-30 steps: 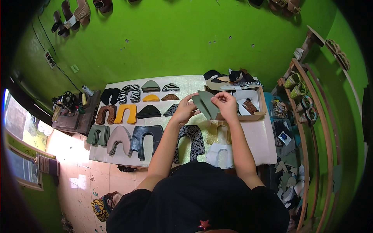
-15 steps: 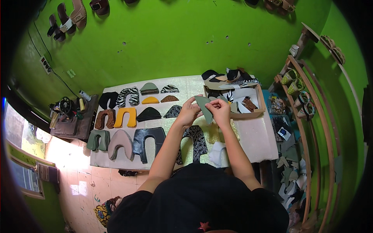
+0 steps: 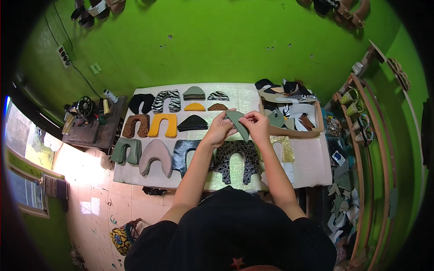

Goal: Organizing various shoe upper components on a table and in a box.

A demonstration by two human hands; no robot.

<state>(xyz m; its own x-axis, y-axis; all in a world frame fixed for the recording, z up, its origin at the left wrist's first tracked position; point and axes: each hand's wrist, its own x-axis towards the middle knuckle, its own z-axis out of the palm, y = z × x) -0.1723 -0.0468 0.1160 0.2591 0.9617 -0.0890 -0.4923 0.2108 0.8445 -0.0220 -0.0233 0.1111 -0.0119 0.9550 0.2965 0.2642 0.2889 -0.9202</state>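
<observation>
Above the table I hold a half-moon piece of green shoe material [image 3: 237,122], tilted, between both hands. My left hand [image 3: 219,131] grips its left side, and my right hand [image 3: 257,128] pinches its upper right edge. Whether it is one layer or several, I cannot tell. Beyond my left hand lie half-moon stacks in black [image 3: 192,123], brown speckled [image 3: 217,107], yellow [image 3: 195,107], green [image 3: 194,93] and zebra print [image 3: 219,95]. Below my hands is a dark patterned U-shaped piece [image 3: 222,156], partly covered by my left forearm.
More U-shaped stacks, such as yellow [image 3: 156,123], green [image 3: 121,151] and pinkish-beige [image 3: 151,151], lie at the table's left. A cardboard box [image 3: 298,132] of scraps stands back right. A sewing machine [image 3: 85,108] is at left, a wooden shoe rack [image 3: 355,149] at right.
The view has shifted, so the table sits differently in the picture. The green piece stays between both hands, tilted slightly differently. More of the dark patterned U-shaped piece shows.
</observation>
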